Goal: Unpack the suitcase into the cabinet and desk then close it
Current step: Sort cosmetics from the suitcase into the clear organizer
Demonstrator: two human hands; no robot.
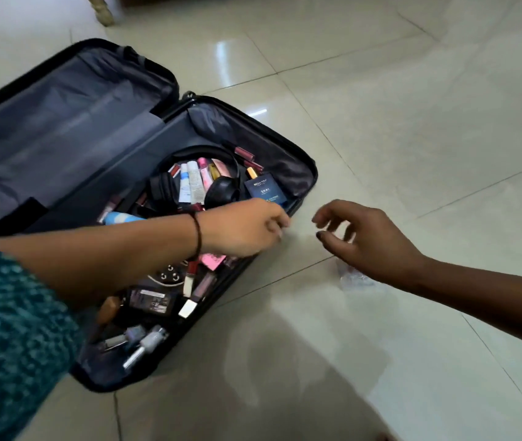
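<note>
- As seen at far left: teal patterned sleeve (8, 329), arm stretched across the suitcase (297, 160).
- Suitcase position: on the tiled floor (412, 122), opened flat; grey-lined lid half to the left, packed base half to the right.
- Inside the base half: black headphones (221, 189) around a cluster of tubes (189, 179); dark blue box (264, 189) just beside them, near the right wall; light blue bottle (122, 218) at the left edge of the contents; assorted small cosmetics toward the near end, blurred.
- Left hand (243, 227): at the right rim of the base half, black band (198, 233) on the wrist; fingers (280, 224) curled at the rim; cannot tell whether pinching anything.
- Right hand (377, 240): above the floor just right of the suitcase, apart from the left hand; fingers (329, 214) loosely curled and spread, holding nothing.
- Beneath the right wrist: scrap of clear plastic (353, 278) on the floor.
</note>
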